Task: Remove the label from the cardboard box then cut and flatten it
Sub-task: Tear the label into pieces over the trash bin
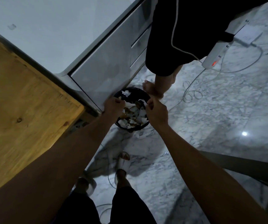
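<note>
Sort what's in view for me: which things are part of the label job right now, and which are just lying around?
Job:
- left hand and right hand, over the bin
- bin, full of torn scraps
- white scrap at the right fingertips

Lying about:
- wooden tabletop
- power strip with charger
- cables on the floor
- second person's foot
- scrap on the floor beside the bin

The box is not in view.

Bare forearms, no sleeves, black shorts [123, 207], white slide sandals [125, 164]

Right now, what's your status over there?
Both hands over black bin. Left hand and right hand pinching white label scraps. Cardboard box not visible. Cables on floor nearby.
</note>
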